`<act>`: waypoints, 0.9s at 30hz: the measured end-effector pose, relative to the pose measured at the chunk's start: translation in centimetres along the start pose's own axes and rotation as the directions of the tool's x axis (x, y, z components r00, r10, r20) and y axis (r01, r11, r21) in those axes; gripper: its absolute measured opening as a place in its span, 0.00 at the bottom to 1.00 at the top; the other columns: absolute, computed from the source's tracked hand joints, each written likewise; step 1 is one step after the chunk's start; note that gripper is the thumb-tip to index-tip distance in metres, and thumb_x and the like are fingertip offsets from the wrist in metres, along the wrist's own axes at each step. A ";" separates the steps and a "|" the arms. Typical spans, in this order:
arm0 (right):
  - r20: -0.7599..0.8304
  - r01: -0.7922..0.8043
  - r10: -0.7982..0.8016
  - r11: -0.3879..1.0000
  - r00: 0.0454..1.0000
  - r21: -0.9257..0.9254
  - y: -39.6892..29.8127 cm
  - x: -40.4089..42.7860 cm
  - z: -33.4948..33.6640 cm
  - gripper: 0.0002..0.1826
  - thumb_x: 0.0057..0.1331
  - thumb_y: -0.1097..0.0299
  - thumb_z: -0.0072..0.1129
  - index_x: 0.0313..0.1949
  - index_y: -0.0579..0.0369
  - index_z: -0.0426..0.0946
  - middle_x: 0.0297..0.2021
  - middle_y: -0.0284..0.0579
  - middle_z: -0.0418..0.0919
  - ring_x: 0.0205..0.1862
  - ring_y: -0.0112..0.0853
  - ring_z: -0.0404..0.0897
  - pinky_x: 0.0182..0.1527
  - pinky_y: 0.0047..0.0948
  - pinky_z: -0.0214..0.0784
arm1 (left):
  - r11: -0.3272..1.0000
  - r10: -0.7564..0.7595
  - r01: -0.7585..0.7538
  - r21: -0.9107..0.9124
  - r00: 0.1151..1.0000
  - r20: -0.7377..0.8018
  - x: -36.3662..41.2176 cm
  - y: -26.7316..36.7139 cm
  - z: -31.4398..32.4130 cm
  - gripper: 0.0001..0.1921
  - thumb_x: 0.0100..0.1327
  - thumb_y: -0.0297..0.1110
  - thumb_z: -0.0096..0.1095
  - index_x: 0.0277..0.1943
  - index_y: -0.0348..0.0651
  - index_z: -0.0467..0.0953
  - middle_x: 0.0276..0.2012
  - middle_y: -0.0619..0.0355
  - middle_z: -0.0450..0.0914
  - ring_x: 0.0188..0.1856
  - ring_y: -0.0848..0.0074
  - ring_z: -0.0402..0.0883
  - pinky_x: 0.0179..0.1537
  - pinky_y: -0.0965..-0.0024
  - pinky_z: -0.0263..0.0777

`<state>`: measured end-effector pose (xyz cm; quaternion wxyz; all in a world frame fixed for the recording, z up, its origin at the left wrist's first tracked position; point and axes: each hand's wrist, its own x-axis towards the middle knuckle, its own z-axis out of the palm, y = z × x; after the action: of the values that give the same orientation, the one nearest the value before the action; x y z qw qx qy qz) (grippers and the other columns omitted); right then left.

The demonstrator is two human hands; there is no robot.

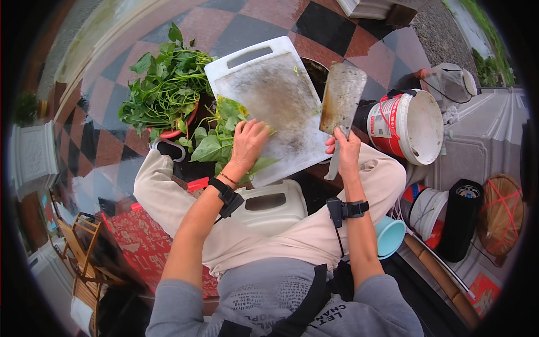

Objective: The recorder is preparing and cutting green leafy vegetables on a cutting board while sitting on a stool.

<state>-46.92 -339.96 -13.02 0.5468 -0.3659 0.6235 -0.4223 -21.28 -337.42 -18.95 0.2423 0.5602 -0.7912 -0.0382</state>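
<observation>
My left hand (251,141) rests on a bunch of leafy green stems (214,145) at the left edge of a white plastic cutting board (278,84). The palm and some stems under it are hidden. Dark stains cover the board's middle, and a few green scraps lie on it. In my right hand (347,151) is a cleaver (343,99) with a stained metal blade, gripped by its grey handle. Its blade points away from me, over the board's right edge. Beyond my left hand, a heap of leafy vines (172,84) overflows a red basin (170,133).
A white plastic stool (273,206) stands between my legs. To the right is a white bucket (423,126) with a red label, with a light blue pail (389,236) nearer me. A wooden chair (86,252) stands at lower left. The checkered tile floor (248,33) looks wet.
</observation>
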 end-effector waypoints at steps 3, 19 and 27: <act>0.080 0.010 -0.005 0.998 0.997 -0.058 0.8 -1.3 1.0 0.12 0.65 0.64 0.52 0.26 0.59 0.72 0.16 0.38 0.73 0.12 0.21 0.69 0.16 0.19 0.60 | 0.998 0.015 -0.015 0.069 1.000 0.002 -0.1 0.4 -0.3 0.15 0.51 0.27 0.60 0.43 0.45 0.75 0.43 0.58 0.76 0.49 0.66 0.73 0.49 0.60 0.67; 0.069 0.021 -0.013 0.994 0.998 -0.105 2.9 -3.2 1.3 0.11 0.65 0.66 0.52 0.27 0.59 0.73 0.16 0.39 0.72 0.12 0.21 0.68 0.15 0.19 0.61 | 0.995 -0.002 0.005 -0.101 1.000 0.031 3.1 -2.3 -1.4 0.09 0.50 0.22 0.53 0.36 0.44 0.72 0.31 0.56 0.73 0.32 0.62 0.77 0.30 0.62 0.72; 0.046 0.030 -0.025 0.994 0.999 -0.106 2.6 -3.5 1.4 0.12 0.63 0.66 0.53 0.26 0.61 0.73 0.14 0.37 0.72 0.11 0.21 0.68 0.14 0.20 0.59 | 0.986 0.018 -0.025 -0.164 0.999 -0.046 8.0 -1.3 -4.0 0.10 0.50 0.21 0.55 0.37 0.43 0.76 0.33 0.57 0.76 0.30 0.60 0.77 0.30 0.63 0.72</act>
<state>-45.03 -335.99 -14.17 0.5346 -0.4125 0.6277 -0.3874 -20.47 -344.30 -13.17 0.3059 0.5304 -0.7857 -0.0883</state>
